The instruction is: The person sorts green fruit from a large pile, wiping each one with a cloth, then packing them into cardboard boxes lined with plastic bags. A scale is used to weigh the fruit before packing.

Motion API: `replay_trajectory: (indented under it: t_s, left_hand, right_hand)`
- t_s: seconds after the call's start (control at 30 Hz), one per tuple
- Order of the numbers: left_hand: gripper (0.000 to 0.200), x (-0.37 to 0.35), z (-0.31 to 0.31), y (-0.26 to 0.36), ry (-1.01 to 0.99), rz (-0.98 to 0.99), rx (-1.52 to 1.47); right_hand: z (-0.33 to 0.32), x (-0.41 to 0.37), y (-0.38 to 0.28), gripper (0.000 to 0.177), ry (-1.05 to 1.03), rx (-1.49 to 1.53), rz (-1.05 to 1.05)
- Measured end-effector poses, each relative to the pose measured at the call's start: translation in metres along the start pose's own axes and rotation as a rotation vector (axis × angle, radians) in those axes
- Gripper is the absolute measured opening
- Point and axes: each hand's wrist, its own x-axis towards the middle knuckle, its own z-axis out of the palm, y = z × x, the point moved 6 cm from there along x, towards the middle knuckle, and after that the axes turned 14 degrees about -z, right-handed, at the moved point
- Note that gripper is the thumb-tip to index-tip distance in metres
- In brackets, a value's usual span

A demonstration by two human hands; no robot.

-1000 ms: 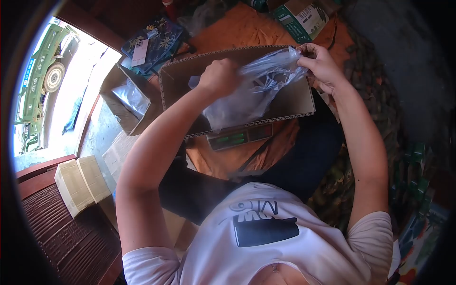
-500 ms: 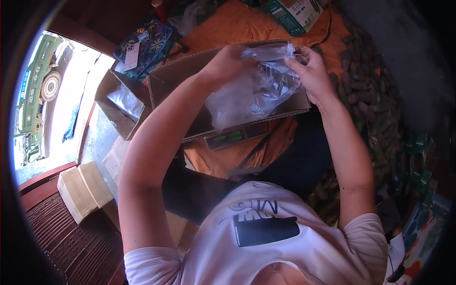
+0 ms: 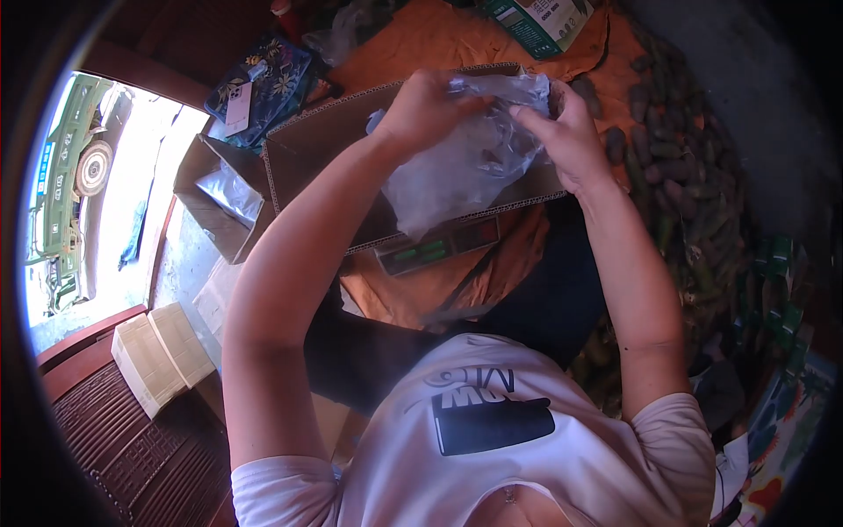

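Note:
A clear plastic bag spreads between my hands, over an opened cardboard box. My left hand grips the bag's edge on the left side, its fingers partly hidden behind the film. Across from it, my right hand pinches the bag's upper right edge between thumb and fingers. The lower part of the bag hangs loose inside the box, near its front edge. Beneath the box, a scale shows a lit green display.
A smaller carton with plastic film inside adjoins the box on the left. Behind it, a phone rests on a patterned bag. Piled brown tubers lie on the right. A green-and-white box stands at the back.
The bag has been pulled wider at its upper edge, and my right hand has turned slightly with it. My left hand stays at the left side of the bag.

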Motion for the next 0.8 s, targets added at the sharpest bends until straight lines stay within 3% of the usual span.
replay_trajectory:
  t_s: [0.07, 0.1, 0.23, 0.33, 0.43, 0.57, 0.67, 0.7, 0.8]
  left_hand:
    - [0.029, 0.0, -0.001, -0.003, 0.036, -0.031, -0.133]
    - [0.028, 0.001, -0.001, -0.006, 0.032, -0.048, -0.21]
    - [0.025, -0.001, 0.009, -0.006, -0.163, -0.155, -0.835]
    - [0.026, 0.006, 0.017, -0.011, -0.238, -0.136, -0.961]
    - [0.024, 0.003, 0.016, -0.019, -0.192, -0.261, -0.879]
    - [0.032, 0.013, 0.031, -0.019, -0.108, -0.027, -0.197]
    - [0.036, 0.024, 0.043, -0.02, 0.101, 0.021, 0.158]
    - [0.038, 0.031, 0.047, -0.025, 0.183, 0.001, 0.227]
    - [0.039, 0.04, 0.059, -0.027, 0.261, -0.051, 0.242]
  right_hand:
    - [-0.002, -0.005, -0.012, 0.018, -0.031, 0.348, 0.265]
    - [-0.002, -0.006, -0.014, 0.014, -0.036, 0.371, 0.331]
    - [-0.002, -0.007, -0.006, 0.014, 0.102, 0.33, 0.242]
    - [-0.005, -0.004, 0.004, 0.013, 0.189, 0.445, 0.238]
    - [-0.015, -0.002, 0.001, 0.01, 0.28, 0.544, 0.238]
    - [-0.037, 0.011, 0.019, 0.01, 0.009, 0.751, 0.224]
    - [-0.05, 0.025, 0.017, 0.016, 0.139, -0.437, -0.061]
    - [-0.049, 0.032, 0.019, 0.02, 0.145, -0.516, -0.216]
    - [-0.046, 0.053, 0.034, 0.019, 0.106, -0.541, -0.226]
